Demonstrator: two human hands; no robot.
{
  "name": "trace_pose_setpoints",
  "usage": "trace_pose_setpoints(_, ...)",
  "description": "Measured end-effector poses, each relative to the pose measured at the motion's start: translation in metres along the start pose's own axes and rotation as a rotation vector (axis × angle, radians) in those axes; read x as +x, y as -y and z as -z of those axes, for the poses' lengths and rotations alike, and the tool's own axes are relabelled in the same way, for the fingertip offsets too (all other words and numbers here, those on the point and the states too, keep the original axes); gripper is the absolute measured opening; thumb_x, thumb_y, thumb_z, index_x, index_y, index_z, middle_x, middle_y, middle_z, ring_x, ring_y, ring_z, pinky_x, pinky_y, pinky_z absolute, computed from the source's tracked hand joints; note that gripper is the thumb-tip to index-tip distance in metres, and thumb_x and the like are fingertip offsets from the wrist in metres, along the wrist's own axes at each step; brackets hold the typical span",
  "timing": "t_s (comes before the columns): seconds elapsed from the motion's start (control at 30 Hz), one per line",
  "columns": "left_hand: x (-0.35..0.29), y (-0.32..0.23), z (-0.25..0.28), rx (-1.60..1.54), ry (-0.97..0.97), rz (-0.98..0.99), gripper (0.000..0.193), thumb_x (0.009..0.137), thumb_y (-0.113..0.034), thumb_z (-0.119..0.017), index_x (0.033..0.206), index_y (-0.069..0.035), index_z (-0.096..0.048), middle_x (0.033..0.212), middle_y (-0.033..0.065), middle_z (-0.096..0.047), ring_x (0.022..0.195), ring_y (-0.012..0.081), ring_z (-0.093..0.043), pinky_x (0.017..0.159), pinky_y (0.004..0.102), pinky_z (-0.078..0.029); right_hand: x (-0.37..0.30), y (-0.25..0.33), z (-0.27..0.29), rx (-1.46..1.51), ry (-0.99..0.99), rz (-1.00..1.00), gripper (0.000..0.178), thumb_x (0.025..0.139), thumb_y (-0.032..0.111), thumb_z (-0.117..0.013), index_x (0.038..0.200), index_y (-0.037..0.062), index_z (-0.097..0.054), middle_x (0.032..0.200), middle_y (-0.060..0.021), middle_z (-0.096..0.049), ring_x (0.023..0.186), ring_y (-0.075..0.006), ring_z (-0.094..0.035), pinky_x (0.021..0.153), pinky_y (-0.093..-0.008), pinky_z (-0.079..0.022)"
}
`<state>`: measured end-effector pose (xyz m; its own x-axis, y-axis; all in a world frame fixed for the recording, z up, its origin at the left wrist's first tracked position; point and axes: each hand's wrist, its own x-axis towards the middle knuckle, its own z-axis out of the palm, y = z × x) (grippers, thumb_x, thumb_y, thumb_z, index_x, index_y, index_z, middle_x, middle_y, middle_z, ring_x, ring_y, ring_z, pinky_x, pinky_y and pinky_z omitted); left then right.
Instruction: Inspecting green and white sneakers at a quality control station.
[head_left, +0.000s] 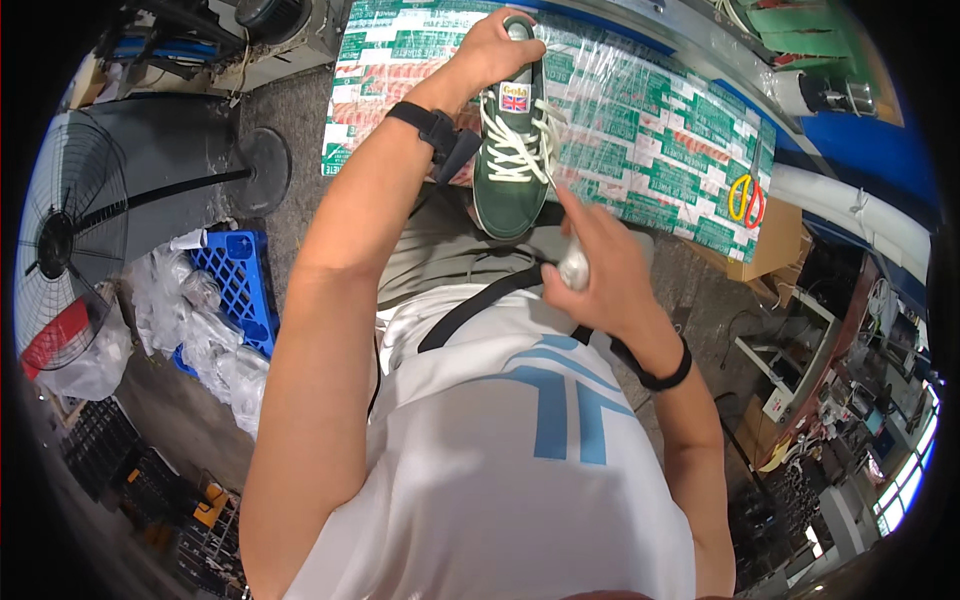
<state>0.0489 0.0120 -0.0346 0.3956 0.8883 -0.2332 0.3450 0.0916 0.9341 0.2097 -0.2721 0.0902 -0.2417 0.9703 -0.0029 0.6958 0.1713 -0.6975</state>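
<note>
A dark green sneaker (pixel 507 205) with white laces (pixel 515 158) lies toe toward me over the near edge of the table. Its heel end is in the grip of my left hand (pixel 490 52), the thumb reaching across the opening. My right hand (pixel 612 268) is closed around the pale, rounded handle of a thin-shafted tool (pixel 573 266), which resembles an awl. The index finger stretches along the shaft. The tool's tip points at the laces on the shoe's right side; whether it touches them I cannot tell.
Green-and-white printed tape under clear film covers the table (pixel 640 150). Scissors (pixel 747 200) with yellow and red handles lie at its right end, above a cardboard box (pixel 775 240). To the left are a standing fan (pixel 60 240), a blue plastic pallet (pixel 240 280) and clear plastic bags (pixel 190 300).
</note>
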Motion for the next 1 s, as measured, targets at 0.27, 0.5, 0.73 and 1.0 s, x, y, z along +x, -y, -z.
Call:
trace_pose_setpoints(0.27,0.004,-0.002,-0.005,0.069,-0.094,-0.111,0.055,0.088,-0.031,-0.086,0.135,-0.006,-0.069,0.111,0.0103,-0.077,0.098,0.0208,-0.074,0.089,0.0377,-0.060,0.059,-0.025,-0.041,-0.066,-0.113,0.125,0.092,0.076,0.028,-0.089,0.153,-0.0066,-0.054,0.103,-0.0181,-0.066,0.091,-0.0369,-0.067,0.080,-0.0471,-0.054)
trace_pose_setpoints(0.5,-0.004,-0.007,-0.006,0.059,-0.088,-0.057,0.052,0.090,-0.030,-0.084,0.134,-0.008,-0.070,0.107,0.0100,-0.077,0.094,0.0204,-0.074,0.087,0.0369,-0.059,0.067,-0.005,-0.051,0.029,-0.095,0.071,0.089,0.077,0.034,-0.087,0.149,-0.0094,-0.056,0.104,-0.0202,-0.068,0.092,-0.0379,-0.069,0.080,-0.0469,-0.056)
trace_pose_setpoints(0.73,-0.005,-0.008,0.003,0.035,-0.041,-0.035,0.049,0.091,-0.029,-0.083,0.134,-0.009,-0.071,0.099,0.0088,-0.077,0.089,0.0185,-0.072,0.081,0.0364,-0.059,0.024,0.001,-0.025,0.033,-0.034,0.037,0.090,0.078,0.030,-0.088,0.151,-0.0101,-0.054,0.097,-0.0164,-0.061,0.085,-0.0359,-0.066,0.075,-0.0475,-0.054)
trace_pose_setpoints(1.0,0.010,-0.008,0.007,0.055,-0.039,-0.040,0.051,0.090,-0.026,-0.083,0.136,-0.010,-0.070,0.102,0.0086,-0.077,0.085,0.0165,-0.070,0.079,0.0366,-0.059,0.065,0.019,-0.050,0.071,-0.138,0.167,0.086,0.078,0.032,-0.087,0.143,-0.0150,-0.059,0.101,-0.0214,-0.067,0.086,-0.0402,-0.069,0.077,-0.0479,-0.057)
